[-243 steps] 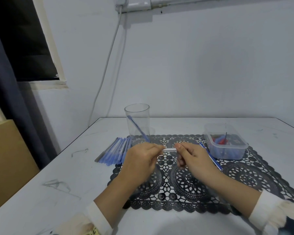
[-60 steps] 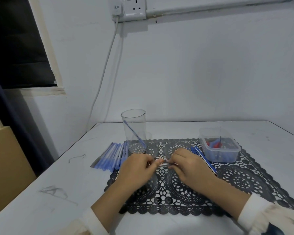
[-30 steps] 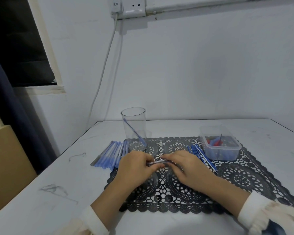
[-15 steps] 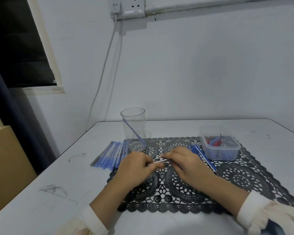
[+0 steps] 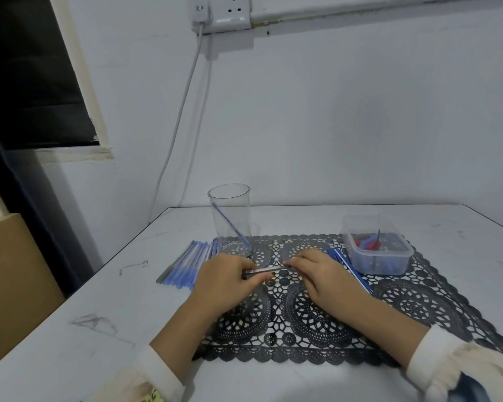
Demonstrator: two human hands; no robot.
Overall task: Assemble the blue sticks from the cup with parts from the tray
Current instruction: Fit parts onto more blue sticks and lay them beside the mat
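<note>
My left hand point(image 5: 225, 281) and my right hand point(image 5: 321, 275) meet over the black lace mat point(image 5: 317, 311), each pinching one end of a thin pen-like stick point(image 5: 266, 270) held level between them. Behind the hands stands a clear cup point(image 5: 230, 216) with one blue stick point(image 5: 230, 226) leaning inside. The clear plastic tray point(image 5: 376, 246) of small blue and red parts sits at the mat's far right. A few blue sticks point(image 5: 347, 265) lie beside my right hand, partly hidden by it.
A row of several blue-and-clear pens point(image 5: 186, 264) lies on the white table point(image 5: 128, 314) left of the mat. A cable point(image 5: 183, 111) drops from the wall socket point(image 5: 221, 13) behind the cup. A brown box point(image 5: 12, 271) stands off the table's left edge.
Both hands have sunk lower toward the mat, still holding the stick. The view has tilted slightly. Cup, tray and pens have stayed put.
</note>
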